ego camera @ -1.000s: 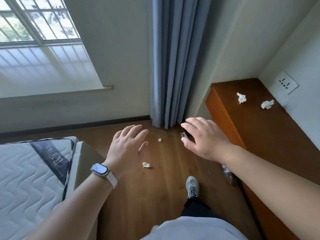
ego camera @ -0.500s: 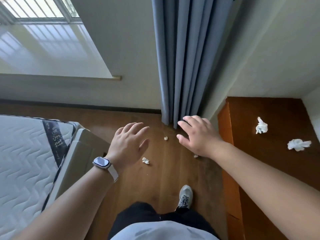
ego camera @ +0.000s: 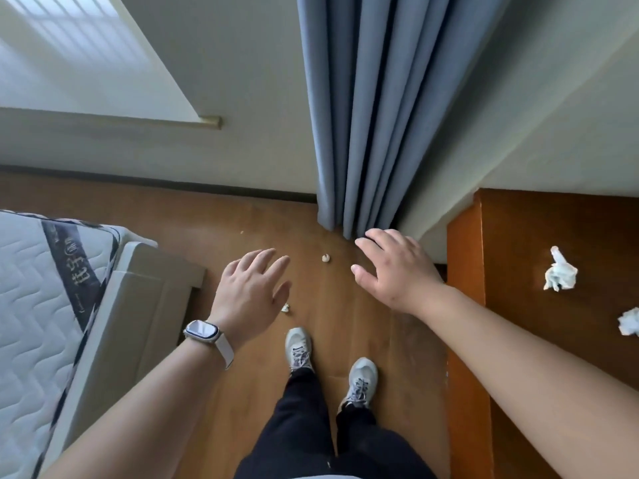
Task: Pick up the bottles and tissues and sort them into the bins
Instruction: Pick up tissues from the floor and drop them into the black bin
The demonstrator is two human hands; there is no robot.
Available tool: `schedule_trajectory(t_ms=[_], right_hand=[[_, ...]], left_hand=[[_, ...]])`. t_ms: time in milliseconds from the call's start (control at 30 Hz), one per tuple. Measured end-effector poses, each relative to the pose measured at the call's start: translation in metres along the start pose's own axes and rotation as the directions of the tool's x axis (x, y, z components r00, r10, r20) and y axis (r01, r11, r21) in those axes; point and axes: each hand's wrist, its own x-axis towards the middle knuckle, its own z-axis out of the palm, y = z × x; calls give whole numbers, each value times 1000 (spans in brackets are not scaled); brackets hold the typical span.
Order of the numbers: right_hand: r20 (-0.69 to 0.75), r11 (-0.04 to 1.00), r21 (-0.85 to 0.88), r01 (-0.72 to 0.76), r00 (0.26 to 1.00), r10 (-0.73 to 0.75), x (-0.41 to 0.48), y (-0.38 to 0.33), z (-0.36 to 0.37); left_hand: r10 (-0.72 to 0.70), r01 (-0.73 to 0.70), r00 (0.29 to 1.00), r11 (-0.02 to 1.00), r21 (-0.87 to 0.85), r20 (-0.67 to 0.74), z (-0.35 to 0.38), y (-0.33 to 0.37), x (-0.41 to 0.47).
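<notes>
Two crumpled white tissues lie on the wooden floor: a small one (ego camera: 325, 258) between my hands near the curtain, and another (ego camera: 285, 308) half hidden under my left hand's fingers. Two bigger tissues sit on the orange cabinet top, one (ego camera: 559, 276) in the middle and one (ego camera: 629, 326) at the right edge. My left hand (ego camera: 250, 292), with a watch on the wrist, hovers open above the floor. My right hand (ego camera: 394, 269) is also open, fingers spread, over the floor near the curtain's foot. No bottle and no bin is in sight.
A blue curtain (ego camera: 366, 115) hangs to the floor straight ahead. The orange wooden cabinet (ego camera: 465, 305) stands on the right, a mattress on a grey bed frame (ego camera: 138, 305) on the left. My two feet in grey sneakers (ego camera: 299, 347) stand on the floor strip between them.
The view has tilted down and I have stepped forward: both feet now show, and the bottle seen by the cabinet earlier is out of sight. Both hands stay open and spread.
</notes>
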Motion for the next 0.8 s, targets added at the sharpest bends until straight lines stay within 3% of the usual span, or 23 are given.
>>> schedule_trajectory(t_ms=[267, 567, 800], right_hand=[[140, 1000, -18, -6, 990, 8, 81, 25, 132], [324, 995, -89, -42, 943, 69, 166, 85, 406], [367, 988, -146, -44, 925, 96, 223, 144, 589]], left_hand=[[-100, 106, 990, 993, -54, 96, 146, -54, 38], [-93, 110, 963, 993, -51, 253, 434, -138, 56], [-101, 155, 918, 982, -111, 384, 642, -192, 52]])
